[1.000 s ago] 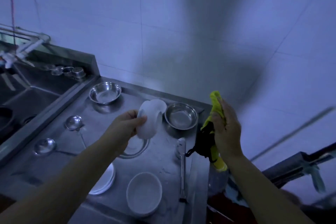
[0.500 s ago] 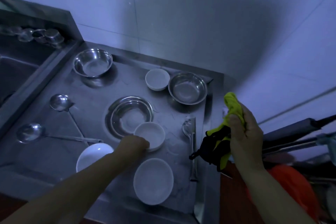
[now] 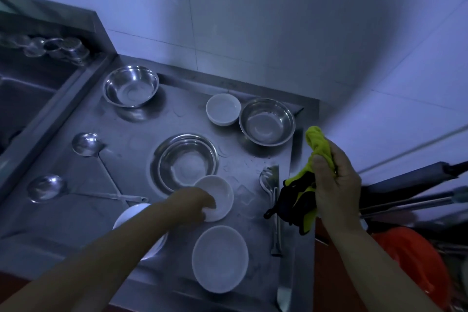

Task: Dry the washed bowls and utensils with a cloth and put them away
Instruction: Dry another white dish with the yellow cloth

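My left hand [image 3: 193,204] grips the near rim of a small white bowl [image 3: 219,194] that stands on the steel counter [image 3: 131,139], beside a wide steel dish [image 3: 186,162]. My right hand [image 3: 334,180] holds a bunched yellow-and-black cloth [image 3: 307,185] above the counter's right edge. A larger white bowl [image 3: 219,262] sits near the front. Another small white bowl [image 3: 222,109] stands at the back next to a steel bowl [image 3: 267,121]. A second steel bowl [image 3: 131,86] is at the back left.
Two steel ladles [image 3: 87,144] [image 3: 46,189] lie on the left of the counter. A white plate [image 3: 129,215] is partly under my left arm. A slotted steel utensil [image 3: 272,195] lies along the right edge. A sink [image 3: 22,99] with small cups [image 3: 63,49] is at the left.
One second ago my left hand held a small white bowl up in the air. It has since come down to a small white bowl on the counter. The camera tilted down.
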Tool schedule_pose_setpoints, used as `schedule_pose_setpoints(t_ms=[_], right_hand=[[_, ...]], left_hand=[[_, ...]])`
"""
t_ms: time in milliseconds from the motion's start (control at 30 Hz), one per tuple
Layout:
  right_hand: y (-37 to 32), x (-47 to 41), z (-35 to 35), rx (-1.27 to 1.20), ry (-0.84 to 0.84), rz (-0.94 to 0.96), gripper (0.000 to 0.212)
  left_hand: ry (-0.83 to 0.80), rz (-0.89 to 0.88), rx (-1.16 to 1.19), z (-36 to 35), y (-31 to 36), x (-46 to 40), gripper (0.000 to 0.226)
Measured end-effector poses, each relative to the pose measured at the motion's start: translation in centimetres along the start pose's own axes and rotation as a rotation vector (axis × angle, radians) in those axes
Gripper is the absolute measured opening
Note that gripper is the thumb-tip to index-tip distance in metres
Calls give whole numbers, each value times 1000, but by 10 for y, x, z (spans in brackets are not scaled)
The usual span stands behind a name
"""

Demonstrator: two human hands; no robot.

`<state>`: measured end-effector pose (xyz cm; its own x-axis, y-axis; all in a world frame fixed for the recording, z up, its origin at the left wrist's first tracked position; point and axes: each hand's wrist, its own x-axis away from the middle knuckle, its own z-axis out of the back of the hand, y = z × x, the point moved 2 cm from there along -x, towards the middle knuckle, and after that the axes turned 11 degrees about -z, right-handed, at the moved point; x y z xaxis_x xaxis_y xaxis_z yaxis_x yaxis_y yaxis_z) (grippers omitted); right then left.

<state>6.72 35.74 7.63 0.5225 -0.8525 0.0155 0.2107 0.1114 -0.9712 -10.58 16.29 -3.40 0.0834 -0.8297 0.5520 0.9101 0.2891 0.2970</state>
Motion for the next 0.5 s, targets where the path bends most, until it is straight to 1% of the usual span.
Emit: schedule_pose_setpoints(t_ms=[67, 100, 133, 167, 233, 300, 367, 433, 500], right_hand=[[1, -3, 0, 20, 0, -31, 38], [1, -6, -1, 23, -1, -28, 38], [1, -8, -2, 28, 3, -33, 39], [3, -10, -3, 29, -1, -37, 39], [6, -13, -5, 26, 0, -55, 38], [10, -17, -4, 22, 26, -69, 35], [16, -19, -3, -1, 47, -83, 34], [21, -21, -2, -45, 51, -103, 37], [25, -23, -2, -89, 29, -103, 38]], left_hand=[[254, 100, 229, 20, -16, -12, 34], [439, 153, 360, 30, -28, -24, 31], [562, 222, 499, 44, -37, -38, 28], [663, 281, 702, 55, -44, -53, 28], [769, 385, 1108, 72, -53, -83, 25], [790, 492, 1369, 80, -61, -111, 5], [794, 567, 1484, 82, -67, -134, 15], [871, 580, 1669, 83, -72, -147, 19], [912, 594, 1764, 85, -79, -159, 29]])
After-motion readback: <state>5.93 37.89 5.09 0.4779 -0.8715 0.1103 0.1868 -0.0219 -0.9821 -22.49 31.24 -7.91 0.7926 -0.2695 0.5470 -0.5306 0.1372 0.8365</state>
